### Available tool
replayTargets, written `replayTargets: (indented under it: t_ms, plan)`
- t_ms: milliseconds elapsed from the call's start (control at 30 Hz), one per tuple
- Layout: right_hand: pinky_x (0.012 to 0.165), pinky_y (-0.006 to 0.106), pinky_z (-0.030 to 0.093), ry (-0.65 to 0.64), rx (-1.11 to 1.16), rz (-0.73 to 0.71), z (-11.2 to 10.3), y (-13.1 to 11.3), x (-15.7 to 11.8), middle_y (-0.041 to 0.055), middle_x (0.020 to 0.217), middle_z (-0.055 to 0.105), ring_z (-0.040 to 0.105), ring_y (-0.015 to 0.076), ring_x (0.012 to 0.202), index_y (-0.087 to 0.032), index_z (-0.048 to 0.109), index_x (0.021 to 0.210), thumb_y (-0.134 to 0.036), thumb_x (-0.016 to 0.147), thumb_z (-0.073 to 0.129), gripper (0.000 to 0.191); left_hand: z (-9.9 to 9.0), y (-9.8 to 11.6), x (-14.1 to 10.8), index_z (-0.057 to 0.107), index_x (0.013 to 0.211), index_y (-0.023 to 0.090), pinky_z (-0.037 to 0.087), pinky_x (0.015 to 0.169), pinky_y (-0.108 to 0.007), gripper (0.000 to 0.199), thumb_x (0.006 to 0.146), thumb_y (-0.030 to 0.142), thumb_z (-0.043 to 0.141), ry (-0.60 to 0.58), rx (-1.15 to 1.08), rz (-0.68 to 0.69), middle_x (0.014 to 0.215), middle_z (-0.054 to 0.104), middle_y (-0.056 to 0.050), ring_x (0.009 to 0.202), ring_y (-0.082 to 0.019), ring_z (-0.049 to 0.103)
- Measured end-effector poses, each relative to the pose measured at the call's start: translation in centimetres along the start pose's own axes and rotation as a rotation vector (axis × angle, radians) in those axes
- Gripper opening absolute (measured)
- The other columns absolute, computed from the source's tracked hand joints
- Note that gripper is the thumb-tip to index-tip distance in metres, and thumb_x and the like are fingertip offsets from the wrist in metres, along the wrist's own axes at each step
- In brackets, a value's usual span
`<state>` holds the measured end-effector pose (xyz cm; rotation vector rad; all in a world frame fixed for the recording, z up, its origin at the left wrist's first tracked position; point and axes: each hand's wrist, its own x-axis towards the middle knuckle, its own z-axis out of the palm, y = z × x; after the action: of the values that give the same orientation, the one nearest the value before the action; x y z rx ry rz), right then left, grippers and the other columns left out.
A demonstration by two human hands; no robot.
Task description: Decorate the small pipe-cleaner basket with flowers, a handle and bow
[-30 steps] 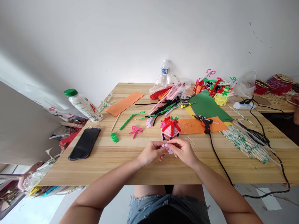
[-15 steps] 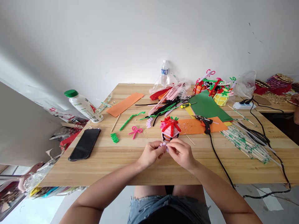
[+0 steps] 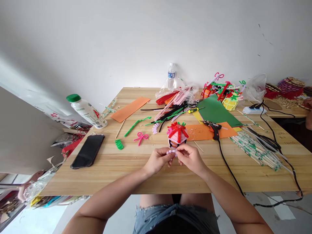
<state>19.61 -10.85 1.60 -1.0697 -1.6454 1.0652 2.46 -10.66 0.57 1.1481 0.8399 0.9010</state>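
Observation:
Between my two hands is a small lilac pipe cleaner [image 3: 172, 152] bent into short loops. My left hand [image 3: 158, 160] pinches its left part between thumb and fingers. At its other end, the fingertips of my right hand [image 3: 191, 158] are closed on it. Just beyond my fingers stands a little house-shaped piece [image 3: 178, 134] of pipe cleaners, with a red top and pink and black sides. To the left lie a pink bow [image 3: 140, 138], a green coil [image 3: 119, 144], a long green twisted piece [image 3: 133, 127] and another lilac looped piece [image 3: 155, 128].
A hot glue gun [image 3: 214, 128] lies on orange paper [image 3: 198, 132], its cord trailing off the front edge. Wrapped sticks [image 3: 255, 149] are at right, a phone [image 3: 87, 152] and white bottle [image 3: 87, 112] at left. Pipe cleaners [image 3: 170, 105] are heaped behind. Another person's hand [image 3: 307, 104] shows at far right.
My right hand has shifted its fingers slightly on the lilac pipe cleaner, and more of the loops show between my hands. The other things lie as before.

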Motion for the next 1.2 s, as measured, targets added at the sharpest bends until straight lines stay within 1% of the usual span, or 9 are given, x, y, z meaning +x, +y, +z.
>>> replayTargets:
  t_ms: [133, 233, 333, 467, 567, 700, 833, 1000, 1200]
  plan:
    - [0.056, 0.026, 0.051, 0.097, -0.315, -0.363, 0.45, 0.21, -0.23, 0.0060, 0.076, 0.066, 0.060, 0.0147, 0.064, -0.021, 0.064, 0.074, -0.018, 0.084, 0.057, 0.012, 0.19, -0.30, -0.03, 0.060, 0.058, 0.012, 0.043, 0.045, -0.020, 0.044, 0.071, 0.052, 0.074, 0.047, 0.027, 0.014, 0.054, 0.054, 0.001, 0.048, -0.008, 0.050]
    - [0.062, 0.026, 0.053, 0.107, -0.372, -0.472, 0.68, 0.31, -0.36, 0.0060, 0.076, 0.066, 0.061, 0.0151, 0.068, -0.021, 0.063, 0.073, -0.016, 0.086, 0.054, 0.017, 0.38, -0.33, -0.14, 0.058, 0.055, 0.013, 0.041, 0.045, -0.020, 0.045, 0.071, 0.051, 0.073, 0.060, 0.031, 0.029, 0.054, 0.053, 0.001, 0.047, -0.008, 0.049]
    - [0.050, 0.023, 0.049, 0.103, -0.204, -0.290, 0.67, 0.31, -0.38, 0.0047, 0.072, 0.065, 0.060, 0.0131, 0.060, -0.019, 0.064, 0.082, -0.024, 0.087, 0.058, 0.010, 0.38, -0.20, -0.21, 0.061, 0.058, 0.012, 0.042, 0.046, -0.020, 0.042, 0.075, 0.049, 0.070, 0.095, 0.041, 0.088, 0.057, 0.054, 0.001, 0.049, -0.008, 0.049]
    - [0.039, 0.020, 0.045, -0.031, 0.098, 0.088, 0.41, 0.33, -0.24, -0.0025, 0.054, 0.057, 0.053, 0.0100, 0.042, -0.016, 0.063, 0.085, -0.040, 0.086, 0.062, 0.023, 0.12, -0.06, -0.14, 0.067, 0.067, 0.012, 0.045, 0.049, -0.021, 0.038, 0.077, 0.049, 0.069, 0.140, 0.028, 0.140, 0.060, 0.057, 0.000, 0.051, -0.009, 0.051]
    - [0.039, 0.021, 0.046, -0.032, 0.188, 0.147, 0.21, 0.23, -0.08, -0.0037, 0.052, 0.056, 0.053, 0.0101, 0.042, -0.017, 0.063, 0.082, -0.044, 0.082, 0.065, 0.027, 0.03, -0.07, -0.12, 0.068, 0.069, 0.011, 0.047, 0.051, -0.022, 0.037, 0.076, 0.048, 0.071, 0.097, 0.019, 0.118, 0.060, 0.059, -0.001, 0.052, -0.010, 0.054]
    - [0.038, 0.020, 0.045, -0.051, 0.197, 0.123, -0.06, -0.12, 0.05, -0.0044, 0.052, 0.055, 0.052, 0.0093, 0.041, -0.017, 0.062, 0.078, -0.041, 0.082, 0.066, 0.024, 0.17, -0.04, -0.28, 0.070, 0.072, 0.011, 0.049, 0.052, -0.023, 0.035, 0.076, 0.045, 0.072, 0.062, -0.004, 0.100, 0.062, 0.060, -0.002, 0.054, -0.011, 0.056]
    - [0.037, 0.019, 0.042, 0.022, 0.062, -0.036, -0.11, -0.20, -0.03, 0.0009, 0.067, 0.060, 0.053, 0.0072, 0.043, -0.016, 0.063, 0.070, -0.033, 0.083, 0.065, 0.022, 0.25, 0.22, -0.36, 0.071, 0.073, 0.011, 0.050, 0.053, -0.024, 0.034, 0.076, 0.045, 0.072, 0.047, -0.015, 0.104, 0.064, 0.061, -0.002, 0.055, -0.011, 0.057]
    - [0.039, 0.020, 0.044, 0.056, -0.020, -0.178, 0.29, 0.04, -0.20, 0.0048, 0.079, 0.065, 0.056, 0.0080, 0.047, -0.017, 0.069, 0.083, -0.025, 0.087, 0.062, 0.011, 0.27, 0.38, -0.32, 0.068, 0.065, 0.011, 0.048, 0.051, -0.023, 0.035, 0.074, 0.045, 0.074, 0.077, -0.042, 0.104, 0.062, 0.059, -0.001, 0.054, -0.010, 0.055]
    - [0.051, 0.023, 0.047, 0.168, -0.423, -0.624, 0.73, 0.13, -0.43, 0.0050, 0.072, 0.063, 0.056, 0.0116, 0.057, -0.019, 0.066, 0.078, -0.008, 0.085, 0.055, 0.017, 0.51, -0.44, -0.22, 0.066, 0.060, 0.011, 0.045, 0.047, -0.021, 0.036, 0.069, 0.045, 0.077, 0.061, -0.157, 0.004, 0.056, 0.059, -0.001, 0.051, -0.010, 0.053]
